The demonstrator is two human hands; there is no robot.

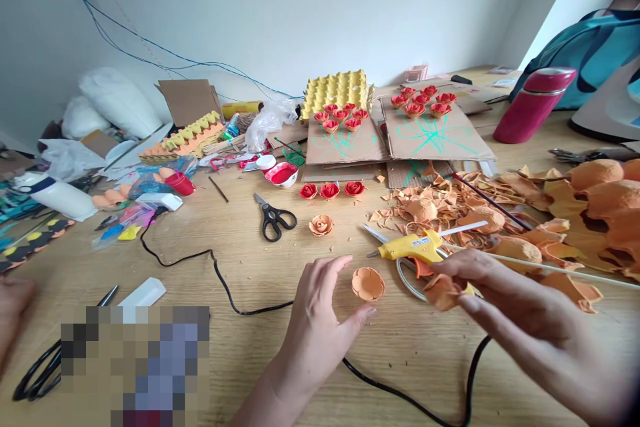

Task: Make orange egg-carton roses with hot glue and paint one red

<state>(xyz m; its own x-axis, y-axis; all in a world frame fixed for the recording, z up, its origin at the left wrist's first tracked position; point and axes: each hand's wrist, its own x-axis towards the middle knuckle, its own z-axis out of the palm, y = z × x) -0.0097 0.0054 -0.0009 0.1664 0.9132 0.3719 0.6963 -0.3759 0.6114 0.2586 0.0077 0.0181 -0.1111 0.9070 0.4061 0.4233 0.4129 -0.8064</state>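
My left hand rests by the table with thumb and fingers apart, curved around an orange petal cup cut from egg carton; it does not appear to grip it. Between the thumb and fingers of my right hand is another orange egg-carton cup. Just behind that hand lies a yellow glue gun with a clear glue stick in its back. Farther off are an unpainted orange paper rose and black-handled scissors. A red paper rose sits in a short row with two others.
Torn egg-carton scraps spread across the right side. Cardboard panels with red flowers stand behind, near a bowl of red paint. A black cord crosses the table. A pink flask stands back right. Another person's hand shows at left.
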